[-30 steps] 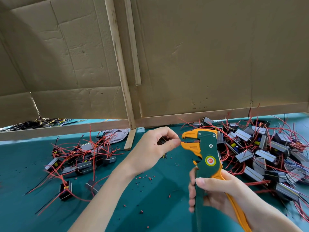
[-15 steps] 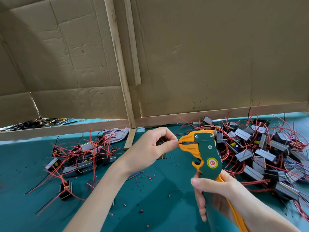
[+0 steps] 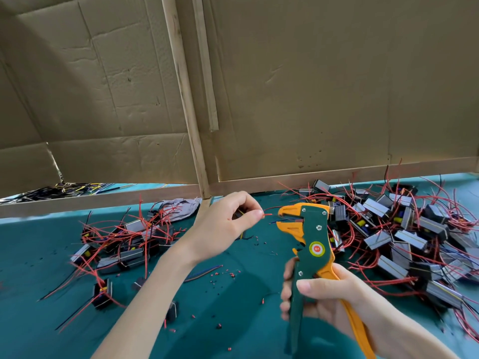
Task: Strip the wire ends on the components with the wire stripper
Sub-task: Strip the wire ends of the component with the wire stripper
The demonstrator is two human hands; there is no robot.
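Observation:
My right hand [image 3: 329, 296] grips the handles of the green and orange wire stripper [image 3: 311, 244], held upright with its jaws pointing left. My left hand [image 3: 225, 226] pinches a red wire [image 3: 267, 215] between thumb and forefinger, its tip sticking out just left of the jaws. The component on that wire is mostly hidden inside my left palm. A pile of small black components with red wires [image 3: 404, 229] lies to the right. A second, smaller pile of components [image 3: 124, 244] lies to the left.
The work surface is a teal mat [image 3: 233, 314] dotted with small red insulation scraps [image 3: 223, 274]. A cardboard wall [image 3: 311, 86] with wooden battens stands close behind. A crumpled cloth [image 3: 181, 206] and a bundle of dark wires [image 3: 59, 189] lie at the back left.
The stripper jaws shut on the wire, then opened. My left hand has drawn the wire back, so a gap now shows between its tip and the jaws.

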